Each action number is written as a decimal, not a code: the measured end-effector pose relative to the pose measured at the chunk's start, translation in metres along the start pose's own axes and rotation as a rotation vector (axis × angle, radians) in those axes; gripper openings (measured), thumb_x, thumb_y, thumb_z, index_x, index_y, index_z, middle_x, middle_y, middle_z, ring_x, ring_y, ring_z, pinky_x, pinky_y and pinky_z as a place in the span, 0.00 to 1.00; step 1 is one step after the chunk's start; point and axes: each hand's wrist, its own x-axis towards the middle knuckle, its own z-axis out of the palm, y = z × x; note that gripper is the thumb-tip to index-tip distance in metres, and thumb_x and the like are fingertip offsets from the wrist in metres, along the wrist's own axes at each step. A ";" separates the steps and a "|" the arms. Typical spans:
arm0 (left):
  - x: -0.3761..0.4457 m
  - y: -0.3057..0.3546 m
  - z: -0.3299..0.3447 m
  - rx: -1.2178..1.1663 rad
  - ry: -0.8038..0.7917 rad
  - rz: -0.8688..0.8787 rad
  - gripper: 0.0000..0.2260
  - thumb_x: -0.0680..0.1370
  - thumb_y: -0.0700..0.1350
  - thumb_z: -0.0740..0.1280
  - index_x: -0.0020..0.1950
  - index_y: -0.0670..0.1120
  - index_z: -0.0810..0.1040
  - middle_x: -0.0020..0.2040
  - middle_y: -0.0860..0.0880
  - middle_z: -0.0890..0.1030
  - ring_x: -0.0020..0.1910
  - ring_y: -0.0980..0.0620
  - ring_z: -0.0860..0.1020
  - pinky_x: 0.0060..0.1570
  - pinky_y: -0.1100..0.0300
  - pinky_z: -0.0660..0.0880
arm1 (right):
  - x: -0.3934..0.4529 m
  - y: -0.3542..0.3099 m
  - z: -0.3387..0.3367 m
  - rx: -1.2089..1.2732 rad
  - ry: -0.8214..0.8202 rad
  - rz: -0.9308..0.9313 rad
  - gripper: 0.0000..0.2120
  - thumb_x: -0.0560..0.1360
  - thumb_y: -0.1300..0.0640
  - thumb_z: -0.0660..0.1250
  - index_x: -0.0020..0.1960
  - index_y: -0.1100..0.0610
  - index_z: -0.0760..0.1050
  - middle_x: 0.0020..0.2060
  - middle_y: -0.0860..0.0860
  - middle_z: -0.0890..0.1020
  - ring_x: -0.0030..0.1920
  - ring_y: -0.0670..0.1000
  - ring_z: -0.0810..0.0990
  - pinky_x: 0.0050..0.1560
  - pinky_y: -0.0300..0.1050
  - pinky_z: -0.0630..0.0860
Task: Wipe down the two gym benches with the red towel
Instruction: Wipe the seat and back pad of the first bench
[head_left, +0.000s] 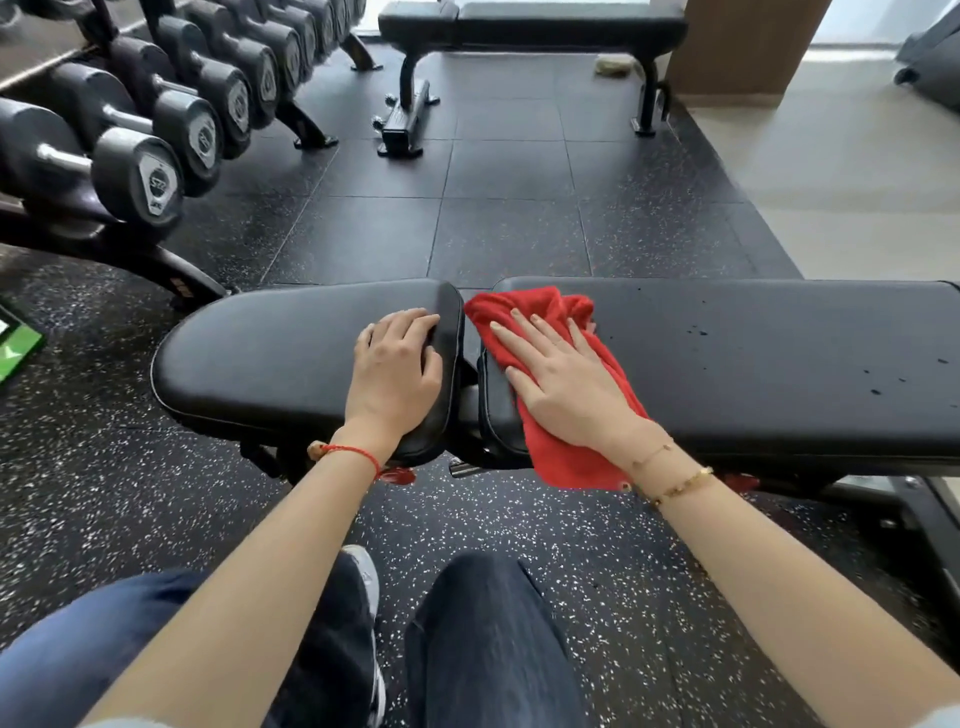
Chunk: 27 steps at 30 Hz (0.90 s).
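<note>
A black padded gym bench (753, 364) runs across the middle, split into a short seat pad (270, 358) on the left and a long back pad on the right. The red towel (540, 312) lies crumpled on the left end of the long pad and hangs over its near edge. My right hand (566, 384) presses flat on the towel, fingers spread. My left hand (397, 364) rests on the right end of the seat pad, fingers curled over its edge, holding nothing. A second black bench (566, 21) stands far back across the floor.
A rack of black dumbbells (156, 130) lines the left side. Small dark droplets dot the long pad at right (878, 384). Speckled rubber floor (493, 208) separates the benches. A brown pillar (737, 47) stands behind the far bench. My knees are below the near bench.
</note>
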 end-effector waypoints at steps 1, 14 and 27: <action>0.000 -0.001 0.000 -0.003 -0.002 0.001 0.18 0.78 0.42 0.62 0.67 0.46 0.76 0.68 0.50 0.76 0.69 0.48 0.70 0.73 0.45 0.62 | -0.007 0.006 -0.001 0.004 0.014 0.010 0.26 0.82 0.48 0.52 0.79 0.44 0.52 0.79 0.45 0.53 0.79 0.48 0.50 0.78 0.51 0.39; -0.001 -0.001 0.000 0.015 -0.012 0.000 0.18 0.78 0.44 0.62 0.68 0.47 0.75 0.70 0.49 0.74 0.71 0.49 0.69 0.74 0.47 0.60 | 0.036 -0.014 0.004 -0.071 0.019 0.079 0.26 0.82 0.49 0.52 0.79 0.47 0.54 0.79 0.49 0.55 0.79 0.52 0.52 0.77 0.56 0.41; -0.003 -0.001 -0.002 -0.001 -0.057 0.007 0.19 0.80 0.45 0.60 0.71 0.46 0.72 0.73 0.48 0.71 0.73 0.49 0.66 0.76 0.47 0.57 | 0.046 0.007 -0.003 -0.089 0.019 0.301 0.26 0.83 0.50 0.49 0.80 0.50 0.48 0.80 0.53 0.51 0.79 0.55 0.50 0.77 0.58 0.41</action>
